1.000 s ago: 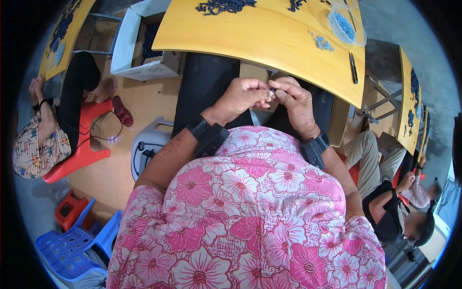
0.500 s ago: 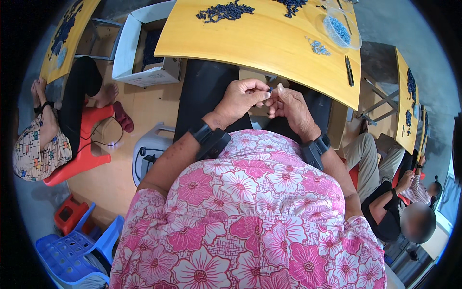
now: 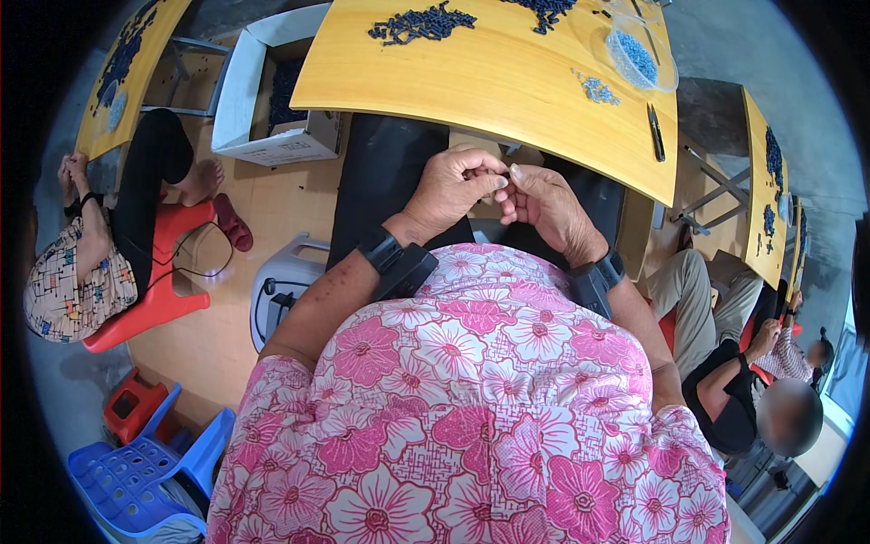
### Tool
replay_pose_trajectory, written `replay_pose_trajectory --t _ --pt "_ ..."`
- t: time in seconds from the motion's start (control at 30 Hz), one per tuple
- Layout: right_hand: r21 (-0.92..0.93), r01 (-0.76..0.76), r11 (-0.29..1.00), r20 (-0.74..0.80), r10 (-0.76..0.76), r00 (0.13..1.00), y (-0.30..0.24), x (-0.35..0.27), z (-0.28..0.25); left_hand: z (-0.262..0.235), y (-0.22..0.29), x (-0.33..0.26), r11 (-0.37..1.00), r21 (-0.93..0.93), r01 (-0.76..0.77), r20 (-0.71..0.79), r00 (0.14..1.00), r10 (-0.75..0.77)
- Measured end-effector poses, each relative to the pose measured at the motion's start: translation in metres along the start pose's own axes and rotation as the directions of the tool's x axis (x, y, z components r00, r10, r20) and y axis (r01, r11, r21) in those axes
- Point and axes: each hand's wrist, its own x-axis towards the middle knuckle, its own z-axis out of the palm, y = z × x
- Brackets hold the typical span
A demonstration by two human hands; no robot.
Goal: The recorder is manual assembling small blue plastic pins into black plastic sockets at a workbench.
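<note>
Worktop [image 3: 489,86] at 12 o'clock, tiny dark bit [image 3: 507,175] is pinched snug by left hand [image 3: 447,190] and right hand [image 3: 555,207], apparently being worked, so steadiness is probably needed.

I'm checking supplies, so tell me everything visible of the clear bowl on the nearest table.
The clear, round, plastic-looking bowl stands open side up near the right edge of the yellow table. Small light-blue pieces lie inside. Its underside is hidden. Neither the left hand nor the right hand touches it.

Workshop, yellow worktables [image 3: 480,77], heaped dark parts [image 3: 421,24]
</note>
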Motion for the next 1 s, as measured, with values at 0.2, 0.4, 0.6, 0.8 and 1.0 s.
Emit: replay_pose_trajectory --t 0.2,0.4,0.6,0.8,1.0 --pt "-0.055 0.086 0.995 0.047 -0.083 0.995 0.007 0.002 -0.007 -0.001 -0.008 0.001 0.985 -0.136 0.104 0.085 0.992 -0.093" --pt "-0.480 0.177 0.859 -0.029 -0.217 0.976 -0.003 -0.006 0.001 0.000 0.000 0.002 0.990 -0.013 0.143 0.091 0.986 -0.142" --pt "-0.750 0.291 0.593 0.040 -0.399 0.916 0.002 -0.006 0.002 0.002 0.003 0.002 0.965 -0.023 0.261 0.197 0.947 -0.251" --pt "-0.751 0.346 0.563 0.086 -0.437 0.895 0.006 -0.005 0.002 0.004 0.010 0.001 0.968 -0.021 0.251 0.221 0.945 -0.240" --pt "-0.752 0.355 0.556 0.106 -0.430 0.897 0.005 -0.008 0.006 0.006 0.011 -0.002 0.978 -0.030 0.208 0.224 0.955 -0.197"
